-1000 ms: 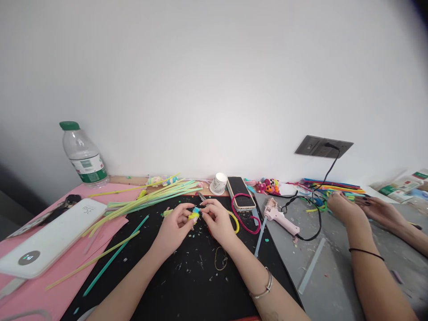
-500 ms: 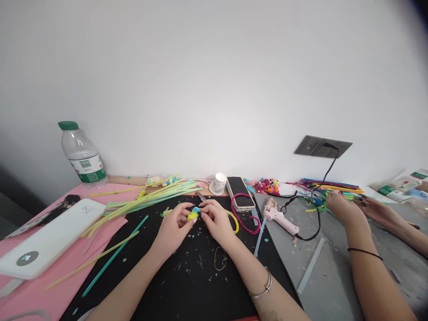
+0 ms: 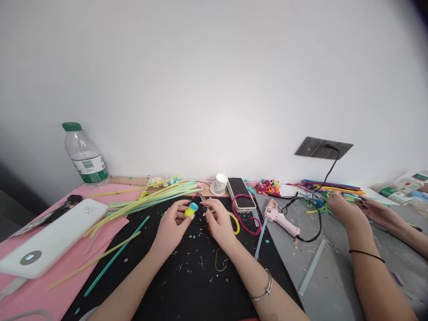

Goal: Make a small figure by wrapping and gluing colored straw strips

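Observation:
My left hand (image 3: 174, 219) pinches a small yellow and blue fuzzy piece (image 3: 191, 209), seemingly wound from pipe cleaner, with the blue end up. To its right and apart from it, my right hand (image 3: 219, 222) has thumb and fingertips drawn together. Something dark shows at those fingertips, too small to name. Metal tips, likely of scissors (image 3: 202, 196), lie just behind my right hand. A yellow curved pipe cleaner (image 3: 236, 223) sticks out past that hand. Both hands are above the black mat (image 3: 187, 285), which is sprinkled with scraps.
Yellow and green pipe cleaners (image 3: 150, 203) lie left, near a white power bank (image 3: 56, 238) and a bottle (image 3: 87, 158). A paper cup (image 3: 219, 184), phone (image 3: 241, 194) and pink glue gun (image 3: 281, 219) with cord stand behind and right. Another person's hands (image 3: 347, 211) work at far right.
My hands have moved apart. The yellow and blue piece, earlier between both hands' fingertips, is now in my left hand only, with its blue end plainly showing.

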`<action>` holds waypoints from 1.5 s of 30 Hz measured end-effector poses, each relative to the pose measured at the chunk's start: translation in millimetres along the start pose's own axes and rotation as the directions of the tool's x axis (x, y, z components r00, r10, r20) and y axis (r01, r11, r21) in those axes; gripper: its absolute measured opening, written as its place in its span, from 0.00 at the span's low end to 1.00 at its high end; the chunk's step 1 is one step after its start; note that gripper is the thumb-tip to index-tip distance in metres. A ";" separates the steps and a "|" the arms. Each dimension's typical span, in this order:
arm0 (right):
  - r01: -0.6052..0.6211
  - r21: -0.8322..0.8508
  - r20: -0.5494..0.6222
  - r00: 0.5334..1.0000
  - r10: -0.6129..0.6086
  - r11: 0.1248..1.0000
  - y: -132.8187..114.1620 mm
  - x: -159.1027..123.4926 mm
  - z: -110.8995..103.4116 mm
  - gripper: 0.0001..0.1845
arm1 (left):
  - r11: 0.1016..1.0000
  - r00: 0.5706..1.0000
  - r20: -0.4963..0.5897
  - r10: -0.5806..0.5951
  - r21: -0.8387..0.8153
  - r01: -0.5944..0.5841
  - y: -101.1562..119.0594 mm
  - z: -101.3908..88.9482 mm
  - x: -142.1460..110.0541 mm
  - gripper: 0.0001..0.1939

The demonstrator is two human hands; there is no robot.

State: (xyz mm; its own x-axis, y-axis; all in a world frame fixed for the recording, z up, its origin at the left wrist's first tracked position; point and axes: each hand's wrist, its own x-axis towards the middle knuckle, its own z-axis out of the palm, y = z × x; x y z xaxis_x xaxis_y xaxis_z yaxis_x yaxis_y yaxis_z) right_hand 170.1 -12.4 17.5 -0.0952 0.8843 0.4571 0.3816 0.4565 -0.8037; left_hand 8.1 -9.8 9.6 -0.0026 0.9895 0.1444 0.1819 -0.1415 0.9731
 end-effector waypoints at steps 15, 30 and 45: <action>-0.067 -0.046 -0.049 0.997 0.065 0.997 6.4 -2.8 1.3 0.13 | 0.700 0.947 0.135 -0.292 -0.645 0.307 4.0 -7.1 5.0 0.23; -0.133 0.026 -0.063 0.989 0.134 0.991 9.9 -4.3 6.7 0.14 | 0.943 0.981 0.096 -0.169 -0.273 0.189 8.3 -1.6 9.7 0.32; -0.146 0.034 -0.053 0.988 0.148 0.989 4.8 -3.9 5.1 0.14 | 0.952 0.992 -0.011 0.129 0.281 -0.121 -8.4 13.0 47.9 0.26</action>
State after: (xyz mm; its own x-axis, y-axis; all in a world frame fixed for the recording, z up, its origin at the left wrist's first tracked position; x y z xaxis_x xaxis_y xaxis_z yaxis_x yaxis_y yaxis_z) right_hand 167.6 -13.2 9.9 0.0108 0.9356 0.3529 0.3599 0.3256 -0.8743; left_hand 19.2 39.2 6.0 0.0099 0.9625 0.2712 0.4499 -0.2465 0.8584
